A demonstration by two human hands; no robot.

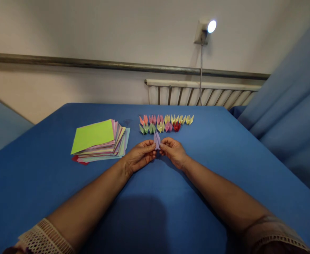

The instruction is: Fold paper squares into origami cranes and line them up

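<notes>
Between my two hands a lavender folded paper crane is held upright, its narrow points facing up. My left hand pinches its left side between thumb and fingers. On the right edge, my right hand grips it the same way. Just beyond stand two rows of small folded paper cranes, among them a red crane, a green crane, an orange crane and a yellow crane. Whether the lavender paper's folds are finished is too small to tell.
A stack of coloured paper sheets, bright green on top, lies left of my hands on the blue-covered table. Behind the table are a metal rail, a white radiator and a lit plug with a cord. Blue curtain hangs at right.
</notes>
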